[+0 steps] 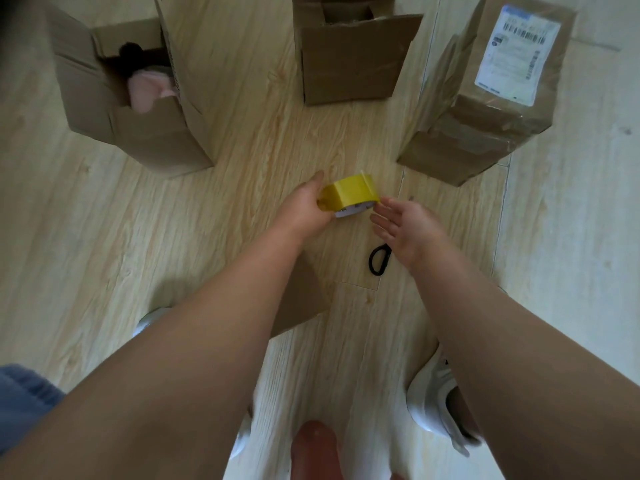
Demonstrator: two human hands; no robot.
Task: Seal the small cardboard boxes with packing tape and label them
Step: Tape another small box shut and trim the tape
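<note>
1. Boxes stand on the wooden floor (242, 168), well apart from the hands: the left box (138, 133) with its flaps up and something pink and soft inside, the middle box (349, 64) also unsealed, and the right box (485, 133) already taped and bearing a label (516, 53). I judge them light, with stiff walls that dent easily. They are best steadied by the sides, or by pressing the flaps flat.
2. Flat cardboard (301, 299) lies under the left forearm.
3. Tape roll (353, 194), yellow, is held above the floor between the two hands. It should be a light, rigid ring, smooth outside and sticky at its free end. Hold it through the core or across its width, with fingers kept off the adhesive.
4. Left hand (304, 209): the arm is stretched forward, and the fingers and thumb are wrapped round the roll's left side.
5. Right hand (405, 226): the fingers are straight and spread and grasp nothing. Their tips are at the roll's near right edge, though contact is unclear. It is probably feeling for the tape end.
6. Scissors (379, 259) with black handles lie on the floor just beside the right wrist.
</note>
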